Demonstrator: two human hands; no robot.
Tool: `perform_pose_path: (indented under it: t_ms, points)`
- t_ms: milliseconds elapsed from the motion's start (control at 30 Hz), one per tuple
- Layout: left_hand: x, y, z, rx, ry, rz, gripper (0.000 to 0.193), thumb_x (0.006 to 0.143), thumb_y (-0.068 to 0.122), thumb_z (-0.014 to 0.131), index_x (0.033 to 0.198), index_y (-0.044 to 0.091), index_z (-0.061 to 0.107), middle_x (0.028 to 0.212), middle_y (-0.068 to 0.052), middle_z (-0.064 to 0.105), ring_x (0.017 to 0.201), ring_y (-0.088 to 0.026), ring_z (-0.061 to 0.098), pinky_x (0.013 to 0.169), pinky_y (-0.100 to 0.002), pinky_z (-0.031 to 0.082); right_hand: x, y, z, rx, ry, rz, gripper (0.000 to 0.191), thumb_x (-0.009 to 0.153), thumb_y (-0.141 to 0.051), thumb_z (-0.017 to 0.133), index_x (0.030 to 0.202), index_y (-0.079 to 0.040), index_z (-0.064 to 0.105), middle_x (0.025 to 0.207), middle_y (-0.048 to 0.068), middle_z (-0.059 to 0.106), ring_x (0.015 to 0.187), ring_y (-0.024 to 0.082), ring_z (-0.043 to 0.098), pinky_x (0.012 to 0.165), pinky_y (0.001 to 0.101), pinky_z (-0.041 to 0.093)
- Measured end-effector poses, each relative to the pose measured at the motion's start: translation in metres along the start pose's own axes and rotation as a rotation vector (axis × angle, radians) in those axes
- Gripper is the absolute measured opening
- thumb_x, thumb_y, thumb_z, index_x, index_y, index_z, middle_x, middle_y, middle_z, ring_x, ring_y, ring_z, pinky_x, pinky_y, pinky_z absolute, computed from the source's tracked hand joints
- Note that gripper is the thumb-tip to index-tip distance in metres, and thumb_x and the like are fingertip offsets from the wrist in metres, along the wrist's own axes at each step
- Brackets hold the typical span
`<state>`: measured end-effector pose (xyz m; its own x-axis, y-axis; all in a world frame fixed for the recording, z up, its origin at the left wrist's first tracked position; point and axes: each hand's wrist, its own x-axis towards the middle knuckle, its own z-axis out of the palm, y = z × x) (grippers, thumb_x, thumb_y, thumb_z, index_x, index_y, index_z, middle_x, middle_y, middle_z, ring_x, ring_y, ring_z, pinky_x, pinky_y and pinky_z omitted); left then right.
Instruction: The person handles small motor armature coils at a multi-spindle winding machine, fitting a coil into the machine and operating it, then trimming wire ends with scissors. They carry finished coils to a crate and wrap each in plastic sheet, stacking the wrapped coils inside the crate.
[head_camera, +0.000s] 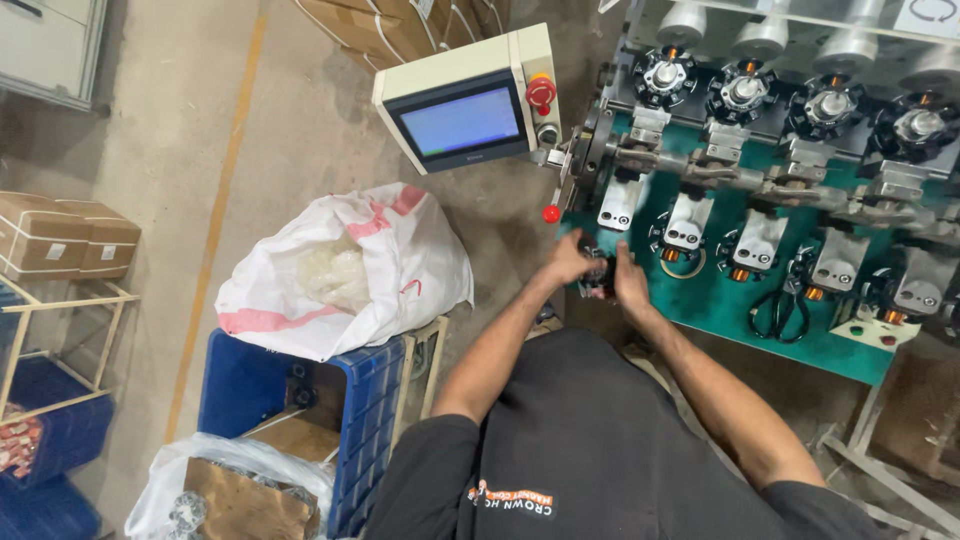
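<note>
Nearest to us is our own dark shirt, with both forearms reaching away toward the green tabletop of the winding machine. Our left hand and right hand meet at its near left edge, closed around a small dark spool-like part held between them, just in front of the row of grey holders.

To handle this well, we judge it best to keep the part steady with one hand and turn or seat it with the other, staying clear of the black scissors lying to the right.

Each grip is pressed together on the part, fingers curled; how tightly, we cannot tell. Far left, a touch-screen panel stands, and a white sack rests on a blue crate.
</note>
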<state>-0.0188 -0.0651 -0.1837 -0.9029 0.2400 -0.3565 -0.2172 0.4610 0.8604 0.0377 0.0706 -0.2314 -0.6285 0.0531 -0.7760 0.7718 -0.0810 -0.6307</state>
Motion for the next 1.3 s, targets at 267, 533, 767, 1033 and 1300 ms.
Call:
perform_pose_path:
  t_ms: [267,533,767,1033,1300]
  points:
    - [-0.055,-0.028,0.042,0.314,0.087,0.354,0.030,0.077,0.016,0.080,0.104,0.005,0.075,0.102,-0.020,0.072,0.099,-0.039,0.068,0.090,-0.049,0.053,-0.007,0.032,-0.028,-0.306,0.093,-0.573,0.054,0.115,-0.044,0.041,0.107,0.001,0.069,0.082,0.013,0.071,0.069,0.019,0.065,0.062,0.0336,0.049]
    - [-0.078,0.003,0.059,-0.214,0.270,0.044,0.033,0.087,0.019,0.078,0.116,0.005,0.072,0.097,-0.007,0.075,0.086,-0.016,0.072,0.078,-0.030,0.057,-0.093,0.033,-0.106,-0.298,-0.032,-0.580,0.027,0.102,-0.025,0.068,0.113,-0.001,0.076,0.079,0.008,0.069,0.068,0.007,0.054,0.059,0.0291,0.045]
    - [-0.093,0.024,0.081,-0.837,-0.114,-0.102,0.022,0.093,0.011,0.077,0.111,-0.001,0.075,0.094,-0.003,0.072,0.081,-0.009,0.066,0.071,-0.025,0.054,-0.098,-0.013,-0.134,-0.594,-0.040,-0.830,0.024,0.100,-0.023,0.069,0.113,-0.003,0.073,0.091,0.013,0.074,0.074,0.019,0.070,0.067,0.0329,0.054]
    - [-0.104,0.058,0.090,-0.884,0.237,-0.111,0.034,0.091,0.017,0.070,0.123,0.012,0.061,0.102,-0.006,0.070,0.079,-0.015,0.070,0.058,-0.032,0.059,-0.148,-0.071,-0.147,-1.173,-0.053,-1.207,0.017,0.087,-0.014,0.072,0.104,-0.010,0.074,0.094,0.008,0.066,0.079,0.031,0.069,0.058,0.0444,0.054]
    - [-0.096,0.072,0.084,-1.196,-0.025,-0.413,0.056,0.089,0.064,0.054,0.112,0.015,0.067,0.098,-0.004,0.072,0.085,-0.017,0.073,0.067,-0.045,0.064,-0.159,-0.076,-0.123,-0.932,0.234,-1.394,0.013,0.090,-0.012,0.075,0.103,-0.011,0.074,0.086,0.006,0.063,0.072,0.028,0.067,0.058,0.0394,0.054]
